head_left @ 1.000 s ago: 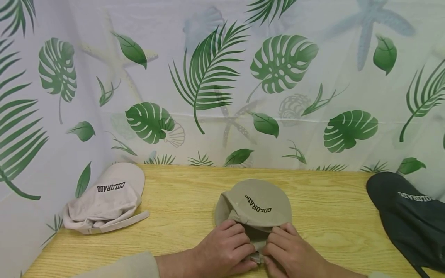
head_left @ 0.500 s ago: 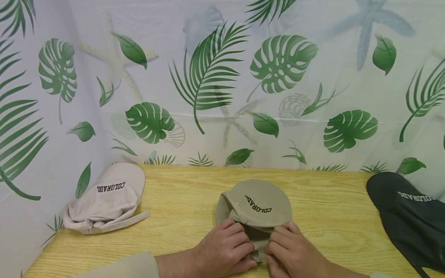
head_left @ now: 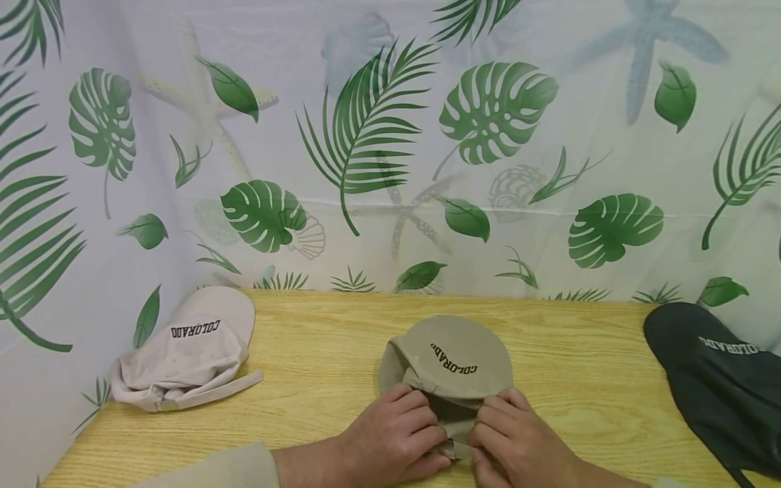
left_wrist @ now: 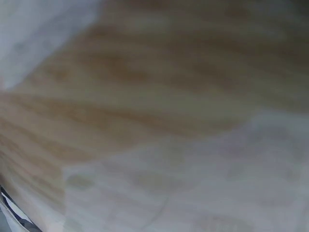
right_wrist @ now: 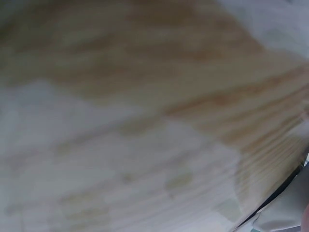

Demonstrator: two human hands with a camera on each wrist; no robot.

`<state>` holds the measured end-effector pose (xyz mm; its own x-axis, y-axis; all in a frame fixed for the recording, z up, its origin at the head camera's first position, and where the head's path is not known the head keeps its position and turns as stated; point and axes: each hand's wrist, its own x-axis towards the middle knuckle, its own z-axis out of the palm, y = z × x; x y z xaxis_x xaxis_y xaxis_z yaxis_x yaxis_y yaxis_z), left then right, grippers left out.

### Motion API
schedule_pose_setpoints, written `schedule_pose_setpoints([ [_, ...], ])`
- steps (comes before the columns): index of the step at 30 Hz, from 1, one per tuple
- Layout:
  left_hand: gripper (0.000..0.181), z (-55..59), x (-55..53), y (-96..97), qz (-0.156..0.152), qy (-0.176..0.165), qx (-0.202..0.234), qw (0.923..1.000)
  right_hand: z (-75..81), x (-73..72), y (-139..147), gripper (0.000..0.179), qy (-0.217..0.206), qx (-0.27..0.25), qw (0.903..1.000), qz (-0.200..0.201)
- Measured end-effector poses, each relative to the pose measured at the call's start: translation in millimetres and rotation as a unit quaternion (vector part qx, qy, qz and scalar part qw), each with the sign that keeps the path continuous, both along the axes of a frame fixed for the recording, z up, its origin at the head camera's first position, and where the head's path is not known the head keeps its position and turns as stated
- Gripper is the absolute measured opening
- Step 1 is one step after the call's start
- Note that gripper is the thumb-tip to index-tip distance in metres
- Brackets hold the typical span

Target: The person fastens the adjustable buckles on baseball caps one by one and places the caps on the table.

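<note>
In the head view a khaki baseball cap (head_left: 459,362) with dark COLORADO lettering lies at the middle of the table, its opening towards me. My left hand (head_left: 396,434) grips the left side of its rear opening, fingers curled over the edge. On the opposite side my right hand (head_left: 515,437) pinches the edge and the strap end. Between the hands runs the cap's back strap, with a small metal buckle (head_left: 449,449) near the left fingertips. The fingers hide part of the strap. Both wrist views are blurred and show neither the cap nor the fingers clearly.
A pale pinkish cap (head_left: 201,349) with its strap hanging loose lies at the left. At the right edge lies a black cap (head_left: 714,379), partly out of view. A leaf-print cloth (head_left: 378,264) stands behind and left of the wooden table (head_left: 317,352).
My right hand has shifted slightly to the right, away from the buckle, so more of the strap shows between the hands. The left hand and the cap stay almost still.
</note>
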<state>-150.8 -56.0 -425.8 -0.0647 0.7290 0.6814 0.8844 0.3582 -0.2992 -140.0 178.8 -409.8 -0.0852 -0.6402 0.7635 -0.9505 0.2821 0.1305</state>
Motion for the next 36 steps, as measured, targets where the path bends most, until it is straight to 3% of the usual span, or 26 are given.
schedule_pose_setpoints([
  [17, 0.022, 1.9, 0.8, -0.7, 0.011, 0.003, -0.001, 0.9999, 5.9, -0.1, 1.0, 0.023, 0.021, -0.005, 0.9996, -0.016],
  [29, 0.022, 2.3, 1.0, -1.0, 0.011, 0.005, -0.001, 0.9999, 0.0, -0.9, 5.0, 0.012, 0.019, -0.006, 0.9982, -0.057],
  [36, 0.023, 1.2, -0.3, -1.7, 0.014, 0.014, -0.001, 0.9998, -2.8, -1.1, 4.1, 0.025, 0.021, -0.009, 0.9962, -0.085],
])
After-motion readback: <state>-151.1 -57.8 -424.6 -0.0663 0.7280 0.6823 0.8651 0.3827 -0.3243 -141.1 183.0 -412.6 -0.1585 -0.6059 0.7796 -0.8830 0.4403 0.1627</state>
